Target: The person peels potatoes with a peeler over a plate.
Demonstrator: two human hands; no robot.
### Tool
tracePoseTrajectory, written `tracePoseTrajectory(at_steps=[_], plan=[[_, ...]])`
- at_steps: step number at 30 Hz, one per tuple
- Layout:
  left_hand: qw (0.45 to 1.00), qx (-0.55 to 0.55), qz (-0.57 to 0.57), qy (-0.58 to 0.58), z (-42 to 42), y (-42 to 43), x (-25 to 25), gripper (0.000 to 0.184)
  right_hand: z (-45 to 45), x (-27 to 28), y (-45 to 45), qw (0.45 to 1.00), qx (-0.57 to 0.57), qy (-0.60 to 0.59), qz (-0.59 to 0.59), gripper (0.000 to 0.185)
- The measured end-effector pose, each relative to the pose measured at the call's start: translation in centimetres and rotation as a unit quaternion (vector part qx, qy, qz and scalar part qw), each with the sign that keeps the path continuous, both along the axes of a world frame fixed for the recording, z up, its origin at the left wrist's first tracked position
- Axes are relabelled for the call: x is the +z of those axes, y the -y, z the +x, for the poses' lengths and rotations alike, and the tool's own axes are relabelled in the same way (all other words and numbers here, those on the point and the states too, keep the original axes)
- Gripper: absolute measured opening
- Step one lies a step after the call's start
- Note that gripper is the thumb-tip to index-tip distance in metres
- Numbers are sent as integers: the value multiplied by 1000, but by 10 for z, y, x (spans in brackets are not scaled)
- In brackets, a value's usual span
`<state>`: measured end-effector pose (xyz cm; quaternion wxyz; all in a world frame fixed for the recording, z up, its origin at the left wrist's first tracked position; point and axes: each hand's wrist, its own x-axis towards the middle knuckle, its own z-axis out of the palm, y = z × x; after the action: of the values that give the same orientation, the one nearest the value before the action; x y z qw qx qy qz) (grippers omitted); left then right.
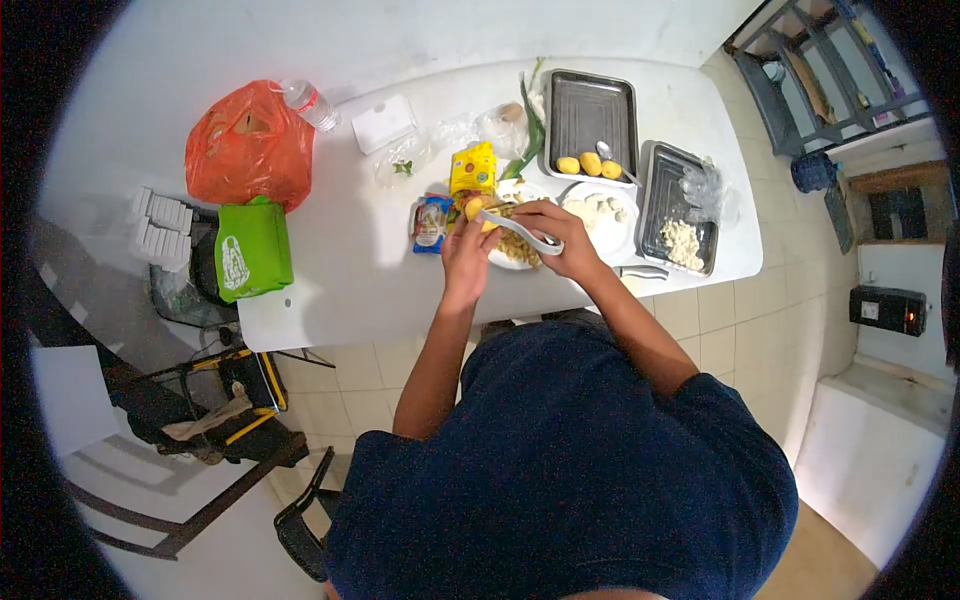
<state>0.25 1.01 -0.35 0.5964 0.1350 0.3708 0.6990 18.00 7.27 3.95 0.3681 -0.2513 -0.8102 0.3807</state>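
Note:
My left hand point(466, 252) is closed round a yellow potato point(475, 207), held up over the near side of the table. In my right hand point(556, 234) is a white curved utensil point(525, 234). Its far end meets the potato; whether it is a peeler or a spoon I cannot tell. Below both hands lies a white plate point(532, 191) with yellow-brown scraps point(516, 248) on it, partly hidden by my fingers. A yellow packet point(473, 168) and a blue packet point(431, 223) lie just left of the plate.
Three yellow potatoes point(591, 165) and a metal spoon point(605, 151) rest in a dark tray point(592, 105). Right of me are a plate of pale pieces point(600, 212), a second tray with crumbled food point(683, 245), and a knife point(643, 272). Bags point(250, 150) stand at left.

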Motion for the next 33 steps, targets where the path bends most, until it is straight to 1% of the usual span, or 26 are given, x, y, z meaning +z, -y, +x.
tracePoseTrajectory(at_steps=[4, 6, 7, 10, 14, 15, 21, 24, 25, 28, 30, 31, 33], plan=[[1000, -26, -2, -11, 5, 1, 2, 37, -5, 5, 2, 999, -36, -6, -4, 40], [999, -32, 1, -4, 17, 4, 4, 38, -3, 7, -8, 1000, -26, -3, 9, 40], [999, -31, -5, 8, 17, 4, 5, 39, -3, 8, -10, 1000, -20, -2, 13, 40], [1000, -9, 1, -22, 13, 0, 5, 37, 4, 14, -9, 999, -41, -18, -17, 42], [1000, -4, -2, -20, 8, -2, 6, 36, 13, 7, -4, 1000, -4, 22, 5, 43], [1000, -2, -8, -22, 7, -2, 5, 35, 13, 10, -1, 999, -9, 17, -27, 42], [1000, -9, -10, -28, 6, 0, 3, 36, 14, 5, -3, 1000, 5, 14, 6, 39], [999, -13, 4, -33, 6, 0, 6, 37, 12, 4, 0, 1000, -12, 3, -26, 39], [999, -15, 9, -34, 6, 0, 7, 37, 11, 2, 0, 1000, -15, 4, -18, 39], [995, -58, -8, -84, 9, 4, -4, 37, 9, 0, -3, 1000, -22, 6, 7, 39], [999, -42, -8, -28, 22, 8, -3, 38, 5, 2, -8, 999, -25, 5, 30, 39], [999, -36, -6, 0, 27, 9, 0, 38, 5, 4, -8, 1000, -27, -7, 12, 36], [1000, -27, -5, 4, 23, 6, -3, 38, 7, 10, -9, 999, -33, -26, 4, 35]])
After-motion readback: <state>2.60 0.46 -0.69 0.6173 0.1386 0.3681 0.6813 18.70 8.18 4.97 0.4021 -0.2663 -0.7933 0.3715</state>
